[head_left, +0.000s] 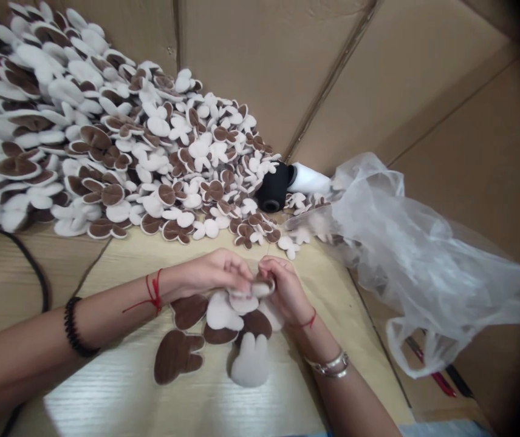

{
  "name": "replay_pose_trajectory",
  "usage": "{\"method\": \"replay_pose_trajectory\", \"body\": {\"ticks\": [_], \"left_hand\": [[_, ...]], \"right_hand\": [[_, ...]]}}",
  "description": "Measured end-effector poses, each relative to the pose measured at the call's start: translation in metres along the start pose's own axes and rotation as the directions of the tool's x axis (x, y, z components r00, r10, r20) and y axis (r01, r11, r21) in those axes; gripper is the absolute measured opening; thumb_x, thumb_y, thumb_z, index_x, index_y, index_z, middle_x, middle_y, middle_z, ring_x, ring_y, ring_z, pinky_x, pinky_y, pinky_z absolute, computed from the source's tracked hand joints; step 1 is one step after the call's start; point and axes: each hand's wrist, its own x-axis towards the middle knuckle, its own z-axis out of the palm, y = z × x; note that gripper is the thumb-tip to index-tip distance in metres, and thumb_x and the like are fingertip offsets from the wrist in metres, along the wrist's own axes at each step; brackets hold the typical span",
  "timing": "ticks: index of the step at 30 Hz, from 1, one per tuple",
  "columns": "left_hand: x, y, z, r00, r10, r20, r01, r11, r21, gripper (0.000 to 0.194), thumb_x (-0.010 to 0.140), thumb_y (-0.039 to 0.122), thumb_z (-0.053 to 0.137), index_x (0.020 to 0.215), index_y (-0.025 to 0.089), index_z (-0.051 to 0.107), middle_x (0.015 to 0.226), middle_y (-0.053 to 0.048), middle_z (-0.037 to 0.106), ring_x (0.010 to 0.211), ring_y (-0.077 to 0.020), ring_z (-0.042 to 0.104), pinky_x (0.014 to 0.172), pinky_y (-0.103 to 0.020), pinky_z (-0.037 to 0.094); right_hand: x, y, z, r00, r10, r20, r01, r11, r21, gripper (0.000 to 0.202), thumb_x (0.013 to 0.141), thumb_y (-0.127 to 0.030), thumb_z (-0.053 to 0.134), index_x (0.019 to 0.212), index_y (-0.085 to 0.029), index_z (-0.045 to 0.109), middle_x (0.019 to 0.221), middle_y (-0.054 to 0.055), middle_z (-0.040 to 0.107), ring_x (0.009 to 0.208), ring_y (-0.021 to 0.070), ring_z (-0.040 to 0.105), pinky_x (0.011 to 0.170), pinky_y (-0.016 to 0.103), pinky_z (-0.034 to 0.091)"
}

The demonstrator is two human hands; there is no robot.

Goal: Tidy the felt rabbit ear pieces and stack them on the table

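Between them, my left hand (221,272) and my right hand (287,288) grip a small brown-and-white fabric rabbit-head piece (263,286), fingers closed on its two sides. Part of that piece is hidden by the fingers. Just below it lie several loose rabbit-shaped pieces: a brown one (175,357) at the left, a white one with two ears (251,361) at the front, and more overlapping white (223,311) and brown ones under my hands. Red strings circle both wrists.
A large heap of similar brown and white pieces (150,152) fills the back left against cardboard walls (260,60). Beside it lie a black cone (273,187) and a white roll (310,178). A clear plastic bag (401,224) spreads at right, red-handled tool (444,383) nearby.
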Motion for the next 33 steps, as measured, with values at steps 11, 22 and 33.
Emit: {"method": "replay_pose_trajectory", "body": {"ticks": [11, 22, 33], "left_hand": [[0.004, -0.003, 0.002, 0.968, 0.068, -0.242, -0.099, 0.988, -0.117, 0.015, 0.069, 0.026, 0.069, 0.071, 0.013, 0.063, 0.068, -0.002, 0.064, 0.060, -0.0096, 0.057, 0.059, -0.022, 0.044], [-0.010, 0.016, 0.009, 0.899, 0.410, 0.155, -0.320, 0.370, 0.872, 0.015, 0.072, 0.006, 0.055, 0.060, 0.015, 0.061, 0.060, -0.001, 0.060, 0.064, -0.0143, 0.056, 0.060, -0.024, 0.040], [-0.003, -0.006, 0.024, 0.862, 0.080, -0.501, -0.179, 0.972, -0.152, 0.016, 0.065, 0.022, 0.074, 0.074, 0.013, 0.065, 0.074, -0.002, 0.067, 0.067, -0.0118, 0.059, 0.064, -0.023, 0.045]], "right_hand": [[0.000, 0.007, 0.006, 0.990, 0.086, 0.111, -0.103, 0.982, 0.159, 0.024, 0.064, -0.022, 0.058, 0.049, -0.018, 0.041, 0.046, -0.010, 0.021, 0.043, 0.0042, 0.012, 0.041, 0.021, 0.010], [-0.016, -0.005, 0.008, 0.938, -0.340, 0.076, 0.326, 0.779, -0.535, 0.028, 0.077, -0.021, 0.050, 0.050, -0.017, 0.043, 0.048, -0.006, 0.033, 0.048, 0.0072, 0.031, 0.047, 0.022, 0.022], [-0.007, 0.008, 0.017, 0.993, -0.078, -0.093, 0.086, 0.993, 0.078, 0.036, 0.072, -0.028, 0.051, 0.047, -0.021, 0.027, 0.045, -0.008, 0.020, 0.043, 0.0063, 0.015, 0.042, 0.024, 0.014]]}}
